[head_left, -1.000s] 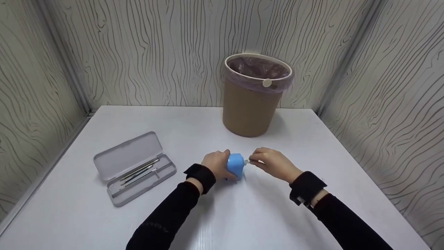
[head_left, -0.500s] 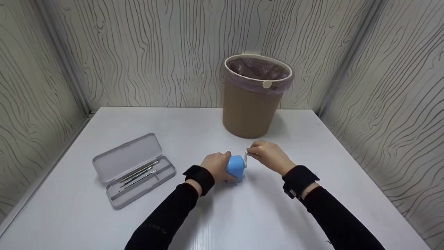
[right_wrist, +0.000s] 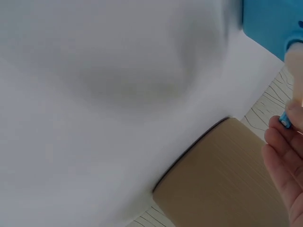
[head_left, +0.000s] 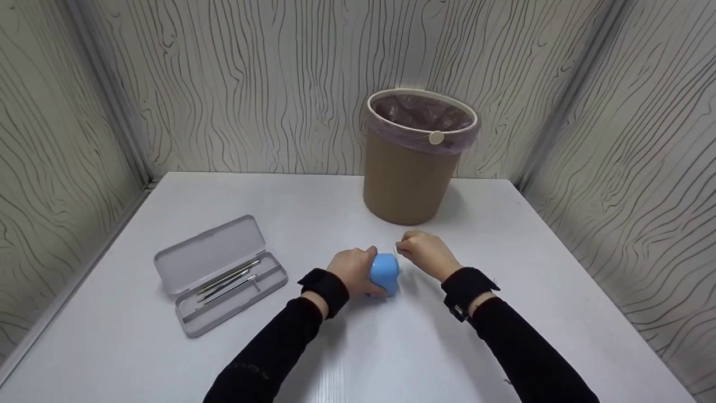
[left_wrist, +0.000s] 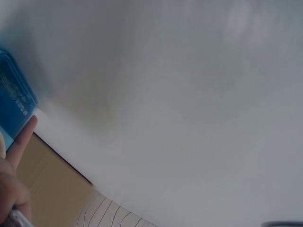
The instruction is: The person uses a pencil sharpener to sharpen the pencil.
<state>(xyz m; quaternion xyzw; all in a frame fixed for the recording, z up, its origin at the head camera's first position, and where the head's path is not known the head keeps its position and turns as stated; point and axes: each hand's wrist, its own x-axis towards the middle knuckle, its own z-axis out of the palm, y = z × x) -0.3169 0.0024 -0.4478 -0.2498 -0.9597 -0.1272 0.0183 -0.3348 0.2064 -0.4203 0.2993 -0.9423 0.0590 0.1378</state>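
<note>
Farthest left of the fingers, an open grey case [head_left: 221, 275] with thin metal tools [head_left: 228, 279] in its tray is seen lying untouched on the white table [head_left: 140, 347]. The blue sharpener-like box [head_left: 385, 273] is held on the table by the left hand [head_left: 353, 270], whose fingers are curled round its left side. Just right of it, a small white crank [head_left: 397, 250] at the box's top is pinched by the right hand [head_left: 428, 254]. Beyond the right fingertips, well apart, a lined tan bin [head_left: 414, 162] is standing. The cranking is judged to be under way; its result cannot be told.
</note>
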